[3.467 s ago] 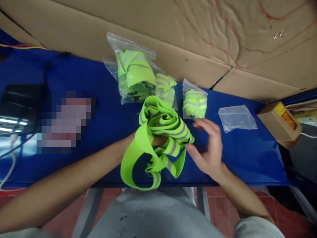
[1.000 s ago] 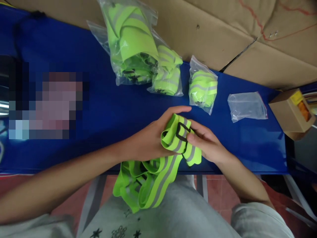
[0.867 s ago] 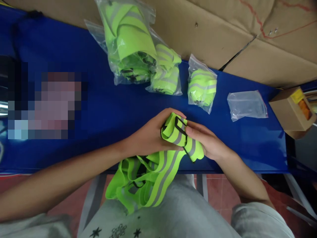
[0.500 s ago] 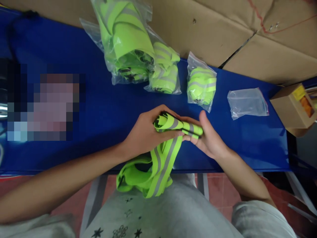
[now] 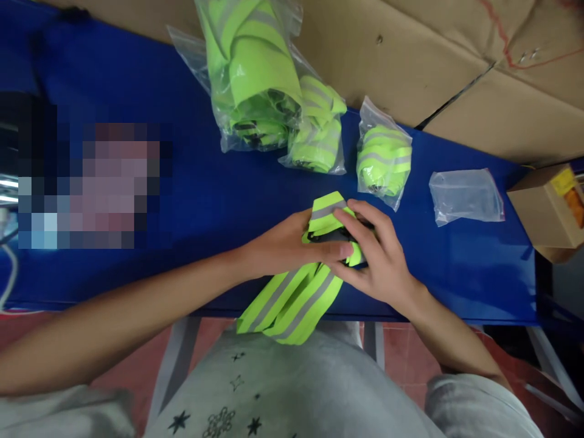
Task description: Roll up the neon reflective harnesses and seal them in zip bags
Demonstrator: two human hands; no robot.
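A neon yellow-green reflective strap (image 5: 298,304) with grey stripes is gathered in both hands above the table's front edge. My left hand (image 5: 292,246) is closed around the folded bundle, its thumb pressed across the front. From the right, my right hand (image 5: 376,252) grips the bundle's other end, with fingertips on the upper fold and the thumb below. Black parts show between the folds, partly hidden by the fingers. Two long loops of the strap hang down from the bundle toward my lap.
Beyond the hands lie a large bag of straps (image 5: 260,79), a smaller bag (image 5: 317,137) and another bagged strap (image 5: 384,159). A flat clear zip bag (image 5: 468,196) rests to the right on the blue table (image 5: 196,182), near a cardboard box (image 5: 545,210). Large cardboard (image 5: 438,55) borders the back.
My right hand has turned from lying open beneath the roll to gripping its end from above. The bundle's upper fold now stands up, and the hanging loops have shifted.
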